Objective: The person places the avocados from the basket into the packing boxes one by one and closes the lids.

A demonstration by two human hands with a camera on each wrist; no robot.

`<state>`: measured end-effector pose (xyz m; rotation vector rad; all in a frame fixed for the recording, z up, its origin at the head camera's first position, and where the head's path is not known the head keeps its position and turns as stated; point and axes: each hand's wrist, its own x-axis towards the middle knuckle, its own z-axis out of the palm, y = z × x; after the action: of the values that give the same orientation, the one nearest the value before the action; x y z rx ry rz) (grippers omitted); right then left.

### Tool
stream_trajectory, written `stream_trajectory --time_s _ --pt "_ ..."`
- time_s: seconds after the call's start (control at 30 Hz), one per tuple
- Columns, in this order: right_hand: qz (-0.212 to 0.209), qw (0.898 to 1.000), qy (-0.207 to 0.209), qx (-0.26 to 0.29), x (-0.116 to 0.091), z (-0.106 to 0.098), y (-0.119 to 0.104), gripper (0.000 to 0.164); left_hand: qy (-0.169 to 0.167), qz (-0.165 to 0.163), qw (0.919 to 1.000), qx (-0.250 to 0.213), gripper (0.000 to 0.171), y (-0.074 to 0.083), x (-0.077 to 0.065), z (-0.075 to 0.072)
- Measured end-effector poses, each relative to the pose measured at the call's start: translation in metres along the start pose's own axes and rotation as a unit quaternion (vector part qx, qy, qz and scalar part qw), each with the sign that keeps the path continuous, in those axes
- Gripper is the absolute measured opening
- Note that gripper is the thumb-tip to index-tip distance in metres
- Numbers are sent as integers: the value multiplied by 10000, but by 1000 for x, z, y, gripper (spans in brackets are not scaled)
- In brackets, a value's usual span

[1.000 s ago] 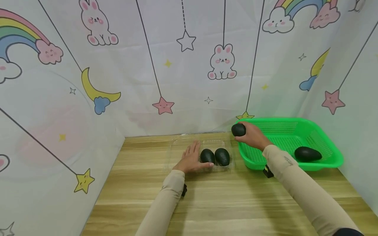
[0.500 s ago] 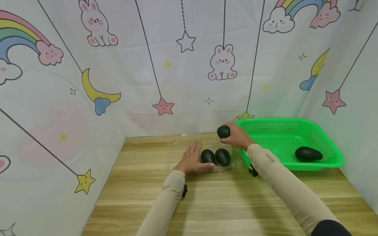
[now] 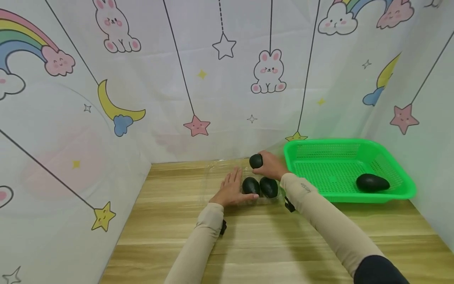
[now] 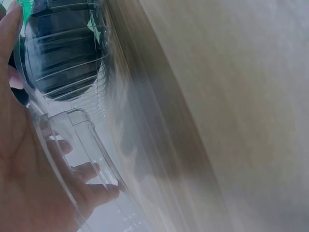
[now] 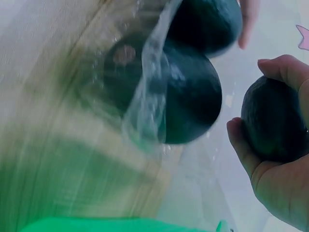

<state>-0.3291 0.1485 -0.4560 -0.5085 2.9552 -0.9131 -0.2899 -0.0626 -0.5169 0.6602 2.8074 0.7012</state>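
Held avocado (image 3: 255, 161): moved left and slightly down over the last second, from the basket's left rim to the middle of the head frame; it now appears just above the pair, apart from both, before the far edge of the box.
What that means: the carry from basket to box looks almost done, judging by position; setting down is not yet done.
Box (image 3: 214, 173): clear plastic, on the worktop (image 3: 159, 228), lower middle of the frame, where it was.
Left avocado (image 3: 250, 185): in the box, beside the left hand's thumb, unmoved.
Right avocado (image 3: 268, 187): in the box, right of the first, unmoved; the pair looks touching or nearly so.
Basket (image 3: 333, 196): green, right side of the frame, no longer under the right hand.
Last avocado (image 3: 372, 183): in the basket toward its lower right, untouched.
Right hand (image 3: 271, 165): thumb and fingers wrapped round the held avocado from the right; the right wrist view shows the thumb low and the fingers over the top. The forearm slants up from lower right, its sleeve (image 3: 326, 219) passing in front of the basket's near left corner.
Left hand (image 3: 228, 191): same place, flat at the box; fingers straight, pointing up the frame, thumb spread right, gripping nothing. Whether the thumb presses the left avocado, I cannot tell.
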Motion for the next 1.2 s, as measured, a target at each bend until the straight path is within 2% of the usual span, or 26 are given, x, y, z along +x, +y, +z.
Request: stream_trajectory --time_s 0.27,0.47,0.6,0.83,0.97,1.2 --pt "221 9998 -6 0 10 13 -1 62 29 68 10000 -30 122 3 5 -2" --pt "536 9984 -75 141 13 27 2 70 19 81 10000 35 123 0 7 1" --pt "672 9975 -37 230 13 38 4 75 41 111 9999 0 122 1 6 2" --pt "975 9951 -140 1 16 55 -3 77 67 106 9999 -44 121 0 -1 4" --pt "1160 9930 -186 -91 18 58 -5 81 55 99 9998 -155 120 -1 -2 4" --pt "1327 9903 -266 -302 15 51 -8 87 74 118 9998 -115 120 0 2 2"
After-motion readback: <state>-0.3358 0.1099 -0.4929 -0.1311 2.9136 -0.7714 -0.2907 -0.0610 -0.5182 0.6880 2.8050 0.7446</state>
